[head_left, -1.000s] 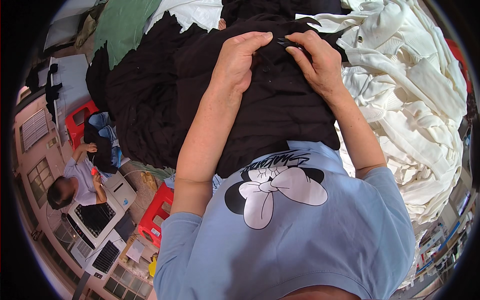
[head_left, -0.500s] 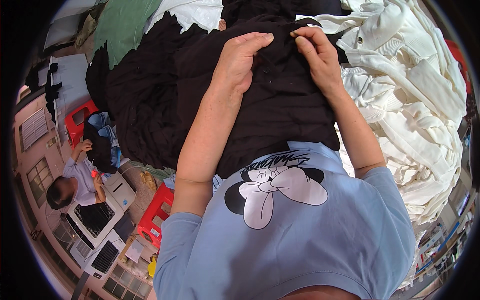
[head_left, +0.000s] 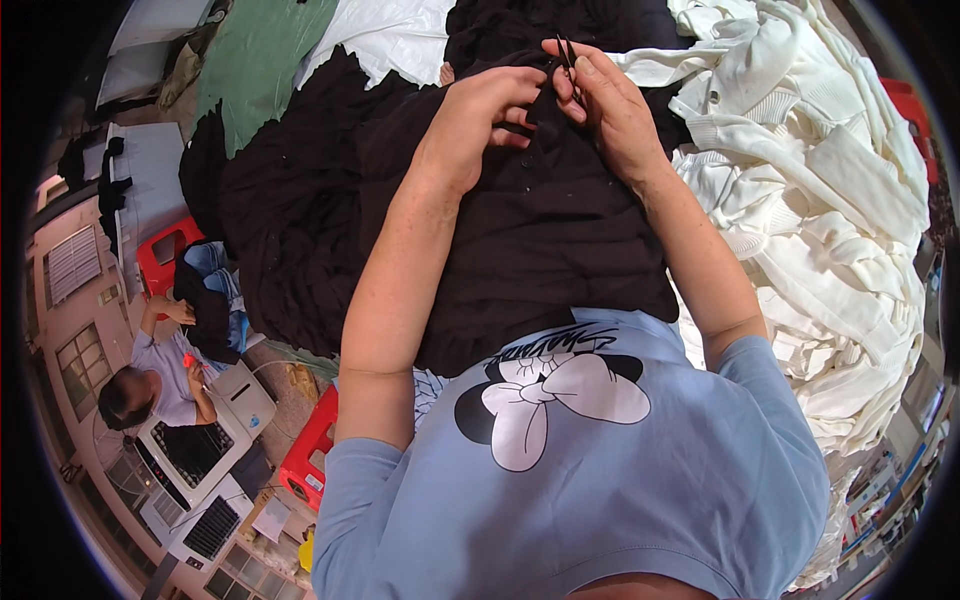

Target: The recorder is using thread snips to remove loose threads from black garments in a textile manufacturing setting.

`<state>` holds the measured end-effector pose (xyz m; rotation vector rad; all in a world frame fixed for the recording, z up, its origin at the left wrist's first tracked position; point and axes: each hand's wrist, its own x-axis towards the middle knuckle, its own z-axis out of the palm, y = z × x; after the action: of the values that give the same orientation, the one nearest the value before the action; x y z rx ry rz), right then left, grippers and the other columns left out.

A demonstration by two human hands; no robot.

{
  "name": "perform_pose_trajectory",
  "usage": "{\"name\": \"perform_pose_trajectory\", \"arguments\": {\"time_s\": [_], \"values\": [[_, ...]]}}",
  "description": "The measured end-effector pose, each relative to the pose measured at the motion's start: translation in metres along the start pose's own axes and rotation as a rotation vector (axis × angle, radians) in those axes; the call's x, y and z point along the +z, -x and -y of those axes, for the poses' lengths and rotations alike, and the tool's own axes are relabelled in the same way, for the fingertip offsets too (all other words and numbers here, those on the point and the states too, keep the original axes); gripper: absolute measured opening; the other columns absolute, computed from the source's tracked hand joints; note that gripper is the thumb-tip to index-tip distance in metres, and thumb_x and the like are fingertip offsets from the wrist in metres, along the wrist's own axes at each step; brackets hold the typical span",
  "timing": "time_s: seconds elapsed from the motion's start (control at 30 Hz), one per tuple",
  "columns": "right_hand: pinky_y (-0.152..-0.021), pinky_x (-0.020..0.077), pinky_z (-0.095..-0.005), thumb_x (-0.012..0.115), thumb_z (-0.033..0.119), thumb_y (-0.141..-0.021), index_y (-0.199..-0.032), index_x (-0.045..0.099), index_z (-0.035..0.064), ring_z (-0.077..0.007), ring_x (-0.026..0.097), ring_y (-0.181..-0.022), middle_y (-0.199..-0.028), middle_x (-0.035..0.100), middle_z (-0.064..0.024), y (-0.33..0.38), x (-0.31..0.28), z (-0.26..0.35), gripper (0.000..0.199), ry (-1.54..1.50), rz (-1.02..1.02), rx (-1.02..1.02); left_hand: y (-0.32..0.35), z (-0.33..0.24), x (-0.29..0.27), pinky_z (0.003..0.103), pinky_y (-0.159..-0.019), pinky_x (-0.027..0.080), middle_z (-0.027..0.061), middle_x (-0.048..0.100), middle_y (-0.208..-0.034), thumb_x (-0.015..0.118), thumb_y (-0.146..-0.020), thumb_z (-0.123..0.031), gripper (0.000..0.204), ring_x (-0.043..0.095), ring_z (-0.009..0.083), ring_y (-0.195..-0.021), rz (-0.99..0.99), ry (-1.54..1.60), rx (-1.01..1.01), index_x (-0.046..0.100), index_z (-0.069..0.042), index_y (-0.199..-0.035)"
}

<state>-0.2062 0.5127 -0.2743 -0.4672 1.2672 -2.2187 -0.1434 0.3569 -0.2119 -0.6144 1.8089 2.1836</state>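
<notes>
Hands meet at the upper middle of the head view, over a black garment (head_left: 560, 240) spread in front of the person's light blue shirt (head_left: 600, 500). Left hand (head_left: 480, 120): fingers curled shut, pinching a fold of the black cloth. Right hand (head_left: 610, 110): fingers bent around a small dark tool (head_left: 563, 52), thin and two-pronged where it shows above the fingertips; its lower part is hidden in the grip, and its kind cannot be told. Whether the tool touches the cloth cannot be told either. The garment is matt, soft and creased, with small buttons in a row down its middle; its near edge lies against the shirt. To the left, a heap of more black cloth (head_left: 290, 230) with ragged edges. To the right, a large pile of cream knitted garments (head_left: 830, 230), ribbed and folded over one another, cut off by the picture's rim. Lower left, another person (head_left: 160, 380) sits beside a red stool (head_left: 165, 265).
</notes>
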Motion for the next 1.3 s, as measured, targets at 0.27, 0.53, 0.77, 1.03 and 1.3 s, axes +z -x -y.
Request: {"name": "perform_pose_trajectory", "arguments": {"time_s": [0.27, 0.53, 0.77, 1.03, 1.3], "values": [[-0.059, 0.0312, -0.0182, 0.038, 0.022, -0.102, -0.129, 0.049, 0.0021, -0.0054, 0.041, -0.065, -0.082, 0.052, -0.0001, -0.001, -0.003, 0.008, 0.035, -0.101, -0.028, 0.033, -0.039, 0.000, -0.005, 0.024, -0.068, 0.044, 0.0001, 0.060, -0.078, 0.068, -0.085, -0.026, 0.028, 0.053, 0.0085, -0.073, 0.052, -0.241, 0.035, 0.072, -0.003, -0.099], [-0.073, 0.0502, -0.0275, 0.065, 0.017, -0.090, -0.107, 0.061, 0.0047, -0.0178, 0.066, -0.082, -0.092, 0.067, -0.0083, 0.012, -0.020, 0.009, 0.022, 0.876, -0.243, -0.360, -0.024, 0.007, -0.005, 0.021, -0.081, 0.049, 0.0067, 0.070, -0.097, 0.067, -0.086, -0.013, 0.025, 0.065, 0.0114, -0.086, -0.040, 0.125, 0.068, 0.067, 0.003, -0.105], [-0.067, 0.0516, -0.0319, 0.064, 0.016, -0.088, -0.103, 0.063, 0.0073, -0.0264, 0.067, -0.080, -0.091, 0.066, -0.0088, 0.011, -0.009, 0.014, 0.018, 1.064, -0.233, -0.466, -0.022, 0.010, 0.000, 0.021, -0.081, 0.048, 0.0064, 0.070, -0.096, 0.067, -0.085, -0.011, 0.024, 0.064, 0.0103, -0.086, -0.095, 0.040, 0.164, 0.068, 0.003, -0.104], [-0.065, 0.0512, -0.0315, 0.064, 0.017, -0.088, -0.101, 0.064, 0.0088, -0.0251, 0.067, -0.077, -0.089, 0.066, -0.0066, 0.011, -0.011, 0.018, 0.016, 1.135, -0.194, -0.467, -0.020, 0.012, 0.003, 0.020, -0.079, 0.047, 0.0043, 0.069, -0.093, 0.066, -0.086, -0.008, 0.021, 0.062, 0.0087, -0.085, -0.107, -0.041, 0.204, 0.069, 0.003, -0.103], [-0.063, 0.0507, -0.0316, 0.064, 0.018, -0.088, -0.101, 0.064, 0.0092, -0.0244, 0.066, -0.076, -0.088, 0.066, -0.0058, 0.011, -0.013, 0.020, 0.016, 1.173, -0.155, -0.441, -0.024, 0.018, 0.001, 0.019, -0.078, 0.047, 0.0034, 0.069, -0.092, 0.065, -0.086, -0.008, 0.020, 0.062, 0.0079, -0.083, -0.130, -0.110, 0.214, 0.069, 0.002, -0.102]]}}
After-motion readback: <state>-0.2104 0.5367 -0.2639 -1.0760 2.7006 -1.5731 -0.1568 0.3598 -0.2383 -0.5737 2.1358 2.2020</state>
